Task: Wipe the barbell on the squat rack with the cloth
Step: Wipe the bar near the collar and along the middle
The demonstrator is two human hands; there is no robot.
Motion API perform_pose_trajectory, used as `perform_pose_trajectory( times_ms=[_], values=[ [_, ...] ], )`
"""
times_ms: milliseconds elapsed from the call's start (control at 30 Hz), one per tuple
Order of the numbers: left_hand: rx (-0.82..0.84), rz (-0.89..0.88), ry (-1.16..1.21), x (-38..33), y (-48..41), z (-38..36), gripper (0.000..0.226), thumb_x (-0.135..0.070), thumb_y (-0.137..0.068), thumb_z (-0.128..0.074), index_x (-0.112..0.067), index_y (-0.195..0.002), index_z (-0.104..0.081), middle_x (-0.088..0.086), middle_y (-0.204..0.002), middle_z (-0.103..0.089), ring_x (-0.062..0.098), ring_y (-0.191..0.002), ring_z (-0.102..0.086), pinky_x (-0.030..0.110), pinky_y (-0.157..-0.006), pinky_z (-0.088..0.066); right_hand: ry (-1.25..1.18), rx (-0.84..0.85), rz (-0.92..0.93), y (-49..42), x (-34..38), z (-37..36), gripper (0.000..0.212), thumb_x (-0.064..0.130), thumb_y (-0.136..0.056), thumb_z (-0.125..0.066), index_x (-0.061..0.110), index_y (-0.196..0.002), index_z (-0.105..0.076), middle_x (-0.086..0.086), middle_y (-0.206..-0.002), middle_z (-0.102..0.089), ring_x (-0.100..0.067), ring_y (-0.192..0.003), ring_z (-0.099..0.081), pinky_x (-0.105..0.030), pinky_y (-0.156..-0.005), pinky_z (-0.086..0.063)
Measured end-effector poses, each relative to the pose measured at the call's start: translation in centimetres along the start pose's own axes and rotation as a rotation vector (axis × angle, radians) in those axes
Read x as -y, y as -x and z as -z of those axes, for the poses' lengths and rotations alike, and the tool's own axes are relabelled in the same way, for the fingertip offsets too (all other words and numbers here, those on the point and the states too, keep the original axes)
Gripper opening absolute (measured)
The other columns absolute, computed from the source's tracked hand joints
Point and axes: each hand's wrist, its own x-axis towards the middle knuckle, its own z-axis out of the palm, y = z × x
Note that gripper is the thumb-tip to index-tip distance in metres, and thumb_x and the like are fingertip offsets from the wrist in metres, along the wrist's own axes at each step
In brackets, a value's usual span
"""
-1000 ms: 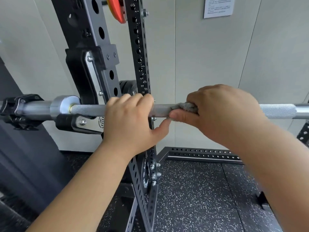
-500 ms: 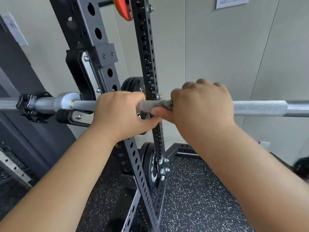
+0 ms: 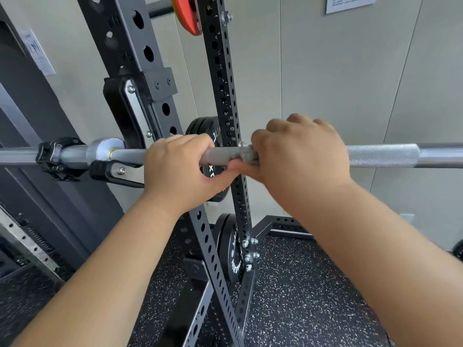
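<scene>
Barbell (image 3: 380, 156): one, horizontal across mid-frame, seated in the J-hook (image 3: 117, 108) of the squat rack (image 3: 220, 71) at centre left, presumably so it stays put under rubbing.
Cloth (image 3: 246, 156): one, grey, bunched round the shaft at frame centre.
Right hand (image 3: 298, 156): one, fingers clenched over cloth and bar; likely the wiping hand.
Left hand (image 3: 180, 169): one, fingers wrapped round the bare shaft just left of the cloth, apparently steadying.
Collar (image 3: 57, 154): one, far left.
Red plate (image 3: 186, 16): one, top centre.
Notices (image 3: 37, 55): two, upper left and upper right.
</scene>
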Motion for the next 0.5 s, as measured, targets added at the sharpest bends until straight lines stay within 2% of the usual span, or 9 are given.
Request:
perform_pose_trajectory(
  times_ms=[67,133,167,267,333,400,433,500],
  values=[
    [0.033,0.009,-0.025,-0.1,0.2,0.0,0.058,-0.081,-0.086,-0.049,-0.025,-0.074,-0.053,-0.014,-0.065,-0.045,0.018,-0.066,-0.05,0.04,-0.071,-0.043,-0.047,0.091,-0.021,0.4,-1.6,1.2,0.064,0.083,-0.088,-0.038,0.021,-0.071,-0.043,0.006,-0.072,-0.044,-0.022,-0.077,-0.045,-0.027,-0.056,-0.024],
    [0.057,0.024,-0.035,0.0,0.4,0.1,0.055,-0.081,-0.085,-0.049,-0.026,-0.081,-0.054,-0.013,-0.073,-0.047,0.019,-0.075,-0.051,0.043,-0.078,-0.044,-0.017,0.148,-0.073,0.8,-3.2,2.0,0.07,0.089,-0.08,-0.025,0.021,-0.07,-0.041,0.005,-0.072,-0.046,-0.022,-0.075,-0.048,-0.027,-0.052,-0.023],
    [0.055,0.034,-0.035,0.0,0.4,0.2,0.054,-0.081,-0.084,-0.05,-0.027,-0.083,-0.055,-0.013,-0.076,-0.048,0.019,-0.078,-0.052,0.044,-0.08,-0.043,-0.005,0.143,-0.107,0.8,-3.3,2.1,0.071,0.09,-0.076,-0.02,0.022,-0.069,-0.04,0.004,-0.071,-0.045,-0.022,-0.074,-0.047,-0.028,-0.054,-0.024],
    [0.036,-0.034,0.032,-1.3,-0.3,0.1,0.046,-0.071,-0.082,-0.059,-0.026,-0.079,-0.056,-0.012,-0.078,-0.05,0.017,-0.078,-0.05,0.035,-0.071,-0.041,0.006,0.07,-0.15,0.6,-1.2,0.7,0.071,0.088,-0.083,-0.021,0.022,-0.066,-0.04,0.008,-0.068,-0.04,-0.023,-0.076,-0.042,-0.035,-0.068,-0.028],
    [0.038,-0.076,0.048,-3.0,-1.1,-0.2,0.034,-0.056,-0.075,-0.063,-0.027,-0.07,-0.046,-0.014,-0.069,-0.042,0.016,-0.068,-0.046,0.029,-0.059,-0.036,-0.004,-0.052,-0.093,0.4,-0.2,-0.2,0.067,0.082,-0.09,-0.031,0.023,-0.062,-0.048,0.007,-0.065,-0.037,-0.023,-0.071,-0.038,-0.035,-0.065,-0.026],
    [0.027,-0.056,0.033,-3.8,-1.7,-0.4,0.031,-0.044,-0.07,-0.064,-0.025,-0.065,-0.039,-0.01,-0.06,-0.037,0.017,-0.059,-0.042,0.028,-0.052,-0.035,-0.033,-0.018,-0.09,0.3,-1.5,0.3,0.073,0.086,-0.084,-0.021,0.021,-0.06,-0.045,0.008,-0.062,-0.038,-0.022,-0.067,-0.041,-0.031,-0.059,-0.022],
    [0.022,-0.055,0.026,-3.6,-1.7,-0.5,0.028,-0.04,-0.071,-0.064,-0.023,-0.065,-0.042,-0.01,-0.059,-0.038,0.018,-0.057,-0.042,0.029,-0.052,-0.036,-0.036,0.068,-0.123,0.7,-2.6,0.8,0.079,0.089,-0.082,-0.013,0.02,-0.063,-0.046,0.006,-0.063,-0.043,-0.021,-0.066,-0.044,-0.029,-0.056,-0.022],
    [0.0,-0.066,0.005,-2.7,-1.1,-1.0,0.02,-0.036,-0.075,-0.064,-0.023,-0.069,-0.05,-0.011,-0.062,-0.043,0.019,-0.06,-0.044,0.031,-0.056,-0.036,-0.023,0.165,-0.206,1.7,-5.2,1.9,0.084,0.091,-0.078,-0.009,0.02,-0.066,-0.053,0.0,-0.062,-0.05,-0.021,-0.059,-0.049,-0.027,-0.052,-0.028]
  ],
)
